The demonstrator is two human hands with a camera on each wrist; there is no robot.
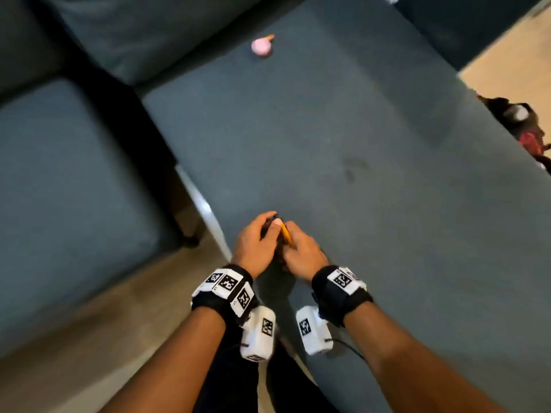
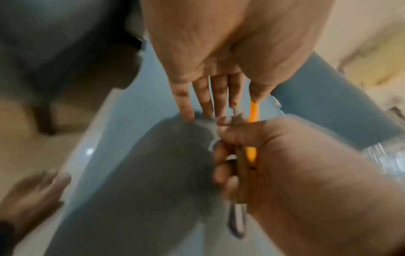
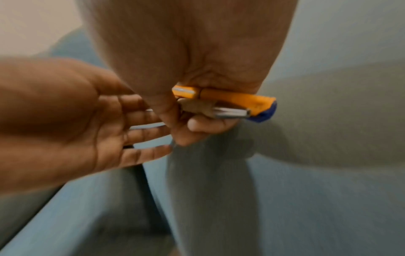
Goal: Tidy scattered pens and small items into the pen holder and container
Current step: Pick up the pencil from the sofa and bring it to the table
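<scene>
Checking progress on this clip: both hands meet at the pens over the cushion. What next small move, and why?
Probably draw the left hand away and reach for the pink item far up the cushion. The right hand has its grip already curled round the pens, the left hand's fingers lie straight, and no holder is in view.

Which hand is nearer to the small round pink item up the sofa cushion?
Left, slightly. The left hand is almost directly on the near side of the small round pink item; the right hand, gripping the orange pen, sits further right. Both are far off.
</scene>
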